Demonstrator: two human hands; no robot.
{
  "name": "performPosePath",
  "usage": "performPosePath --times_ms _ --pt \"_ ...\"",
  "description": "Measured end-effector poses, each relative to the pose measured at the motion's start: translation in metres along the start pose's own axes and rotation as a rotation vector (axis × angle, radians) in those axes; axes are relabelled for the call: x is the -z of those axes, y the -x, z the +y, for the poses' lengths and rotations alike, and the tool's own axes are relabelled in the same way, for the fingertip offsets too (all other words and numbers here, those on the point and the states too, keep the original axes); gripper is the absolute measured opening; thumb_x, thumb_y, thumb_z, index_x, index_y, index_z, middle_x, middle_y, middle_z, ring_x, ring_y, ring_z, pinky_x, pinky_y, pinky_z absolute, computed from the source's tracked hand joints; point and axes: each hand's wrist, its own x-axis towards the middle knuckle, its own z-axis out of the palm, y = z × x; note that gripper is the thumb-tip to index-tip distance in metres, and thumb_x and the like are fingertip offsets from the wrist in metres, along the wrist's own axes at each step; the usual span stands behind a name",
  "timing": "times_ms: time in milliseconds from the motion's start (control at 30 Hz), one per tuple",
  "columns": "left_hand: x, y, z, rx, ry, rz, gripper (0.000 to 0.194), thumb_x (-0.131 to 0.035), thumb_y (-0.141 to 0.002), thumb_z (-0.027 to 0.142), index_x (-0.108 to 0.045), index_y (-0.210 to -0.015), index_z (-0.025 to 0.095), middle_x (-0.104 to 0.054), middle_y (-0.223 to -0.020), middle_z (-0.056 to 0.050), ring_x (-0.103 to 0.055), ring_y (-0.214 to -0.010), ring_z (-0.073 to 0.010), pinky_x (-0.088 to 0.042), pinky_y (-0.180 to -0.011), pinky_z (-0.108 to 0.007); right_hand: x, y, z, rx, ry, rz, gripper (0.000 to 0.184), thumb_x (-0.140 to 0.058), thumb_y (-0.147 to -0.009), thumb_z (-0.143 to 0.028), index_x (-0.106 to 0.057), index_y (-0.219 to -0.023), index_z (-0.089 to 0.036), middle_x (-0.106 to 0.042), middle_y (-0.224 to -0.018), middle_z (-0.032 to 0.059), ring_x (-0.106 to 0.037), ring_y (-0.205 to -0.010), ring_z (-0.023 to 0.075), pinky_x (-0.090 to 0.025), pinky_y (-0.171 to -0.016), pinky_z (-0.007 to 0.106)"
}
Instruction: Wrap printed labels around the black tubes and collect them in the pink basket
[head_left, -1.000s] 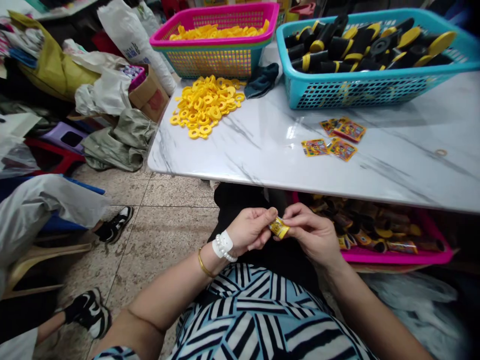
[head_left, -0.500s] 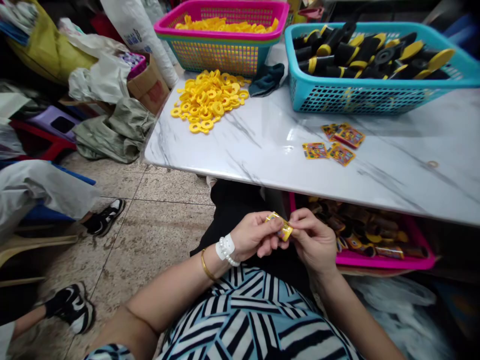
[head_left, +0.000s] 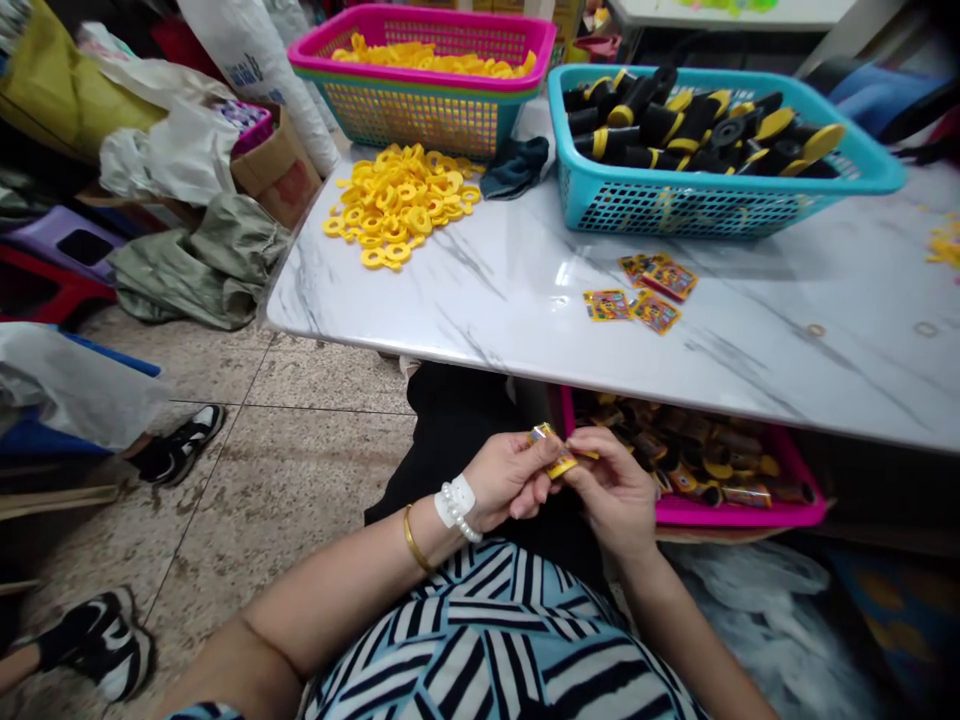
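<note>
My left hand point(head_left: 510, 475) is closed around a small stack of glossy yellow printed labels point(head_left: 561, 465), held above my lap just off the table's front edge. My right hand point(head_left: 615, 490) meets it from the other side, thumb and fingers pinching a yellow label point(head_left: 586, 454) at the stack's edge. Whether that piece is fully apart from the stack is hidden by the fingers. More colourful printed labels point(head_left: 656, 312) lie in small piles on the marble-patterned table point(head_left: 465, 310).
A blue basket point(head_left: 675, 205) holds black cylinders with yellow ends. Left of it are a yellow ring pile point(head_left: 405, 205), a dark cloth point(head_left: 514, 168) and a pink basket point(head_left: 420, 75) of yellow parts. Below the tabletop, a pink tray point(head_left: 750, 515) holds labelled cylinders. Another person's shoe point(head_left: 184, 445) is at left.
My right fingers have shifted, and a yellow label now shows between them, angled away from the stack. The view has turned slightly right.
</note>
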Motion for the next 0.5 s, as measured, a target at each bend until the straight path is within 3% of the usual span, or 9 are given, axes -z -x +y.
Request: performPosePath --times_ms 100,267,400,500 --pt "-0.005 -0.003 0.000 0.032 0.001 0.006 0.058 -0.080 -0.065 0.065 -0.056 -0.077 0.013 -0.056 -0.045 0.005 -0.035 -0.025 -0.0022 -0.025 -0.032 -0.016 0.006 -0.001 -0.001 0.102 0.143 -0.026 0.018 -0.073 -0.083 -0.022 -0.077 -0.100 -0.029 -0.064 -0.099 0.0054 -0.063 -0.092 0.0201 -0.056 -0.080 0.037" --pt "-0.011 -0.014 -0.003 0.087 0.045 -0.005 0.057 -0.084 -0.062 0.060 -0.054 -0.062 0.012 -0.050 -0.038 0.005 -0.028 -0.024 -0.0002 -0.021 -0.032 -0.016 0.009 0.004 0.010 0.184 0.151 0.117 0.016 -0.072 -0.083 -0.015 -0.075 -0.092 -0.029 -0.060 -0.093 0.0023 -0.061 -0.088 0.0168 -0.053 -0.078 0.034" --pt "-0.017 -0.025 -0.014 0.166 0.038 0.038 0.061 -0.077 -0.073 0.062 -0.049 -0.049 0.012 -0.038 -0.029 0.006 -0.025 -0.022 -0.0011 -0.023 -0.032 -0.017 0.012 0.011 0.013 0.132 0.204 0.168 0.010 -0.071 -0.084 -0.017 -0.073 -0.090 -0.025 -0.060 -0.093 0.0034 -0.062 -0.086 0.0163 -0.053 -0.072 0.031" --pt "-0.025 -0.038 -0.023 0.215 0.080 0.021 0.062 -0.065 -0.085 0.061 -0.054 -0.052 0.010 -0.046 -0.034 0.002 -0.031 -0.024 -0.0030 -0.031 -0.034 -0.018 0.021 0.015 0.010 0.108 0.268 0.263 0.006 -0.070 -0.085 -0.019 -0.072 -0.087 -0.024 -0.060 -0.092 0.0035 -0.062 -0.084 0.0161 -0.053 -0.069 0.030"
